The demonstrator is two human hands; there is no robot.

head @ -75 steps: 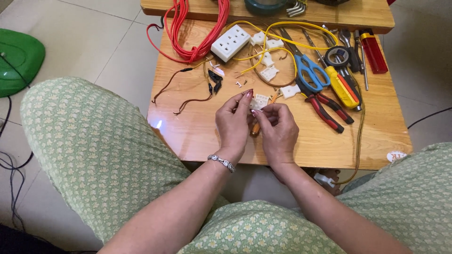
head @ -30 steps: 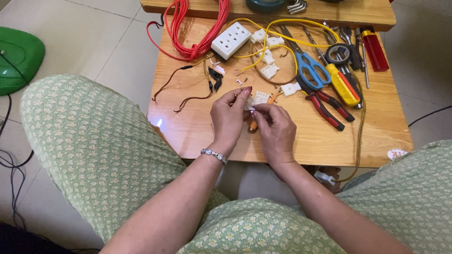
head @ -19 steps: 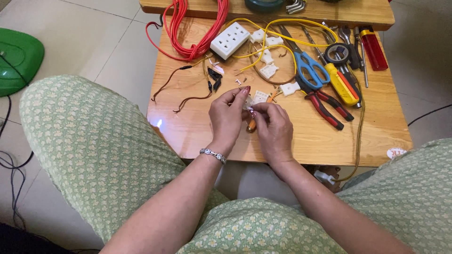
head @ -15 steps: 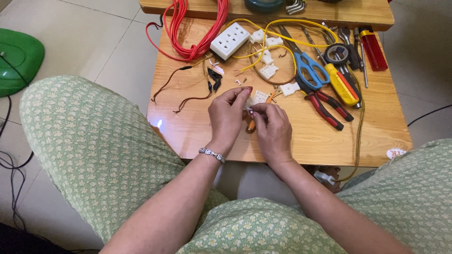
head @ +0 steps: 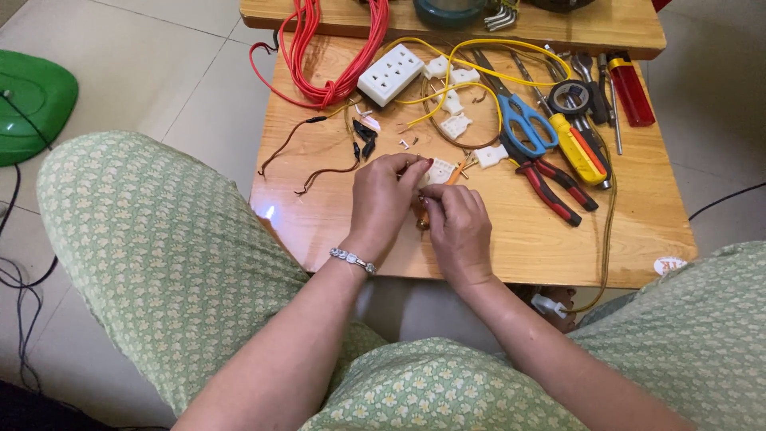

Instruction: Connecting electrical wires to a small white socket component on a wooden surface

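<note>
- A low wooden table (head: 511, 247) stands on a pale tiled floor, before a seated person in green floral cloth.
- Near edge: the left hand (head: 383, 203) and right hand (head: 456, 227) meet, fingers pinched on a small white plastic socket part (head: 440, 170); a small orange-handled tool (head: 456, 172) pokes out beside it.
- Assembly looks unfinished: loose screws (head: 405, 144) and more white parts (head: 455, 125) lie just beyond.
- Right: red-handled pliers (head: 550, 187), blue-handled scissors (head: 523, 126).
- Far: white multi-socket block (head: 390, 74), coiled red wire (head: 335, 48).

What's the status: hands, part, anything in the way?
Left hand and right hand both pinch a small white socket part over the table. Red pliers lie beside, apart.
</note>
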